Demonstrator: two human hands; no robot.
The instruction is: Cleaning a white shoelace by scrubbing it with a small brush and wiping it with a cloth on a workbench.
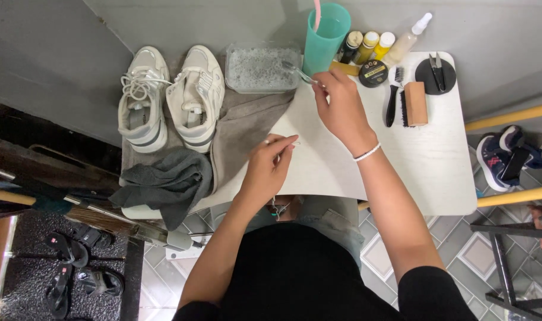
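Toothbrush (296, 70), small and thin-handled, was pinched at its handle end in the fingers of the right hand (342, 107), its head reaching over the near right corner of a clear rectangular tub (260, 68) of foamy water at the back of the white table (425, 160). Left hand (269, 166) was held over the table's front edge, thumb and forefinger closed on a thin pale item, too small to identify; a thin lace or string appeared to hang below it. A teal cup (325, 37) stood just right of the tub, touching distance from the right hand. A pair of white sneakers (170, 98) lay left of the tub on a grey towel (244, 128), with a darker grey cloth (164, 181) bunched in front of them. Small bottles (369, 44), a round tin (373, 74) and two brushes (404, 102) sat to the right.
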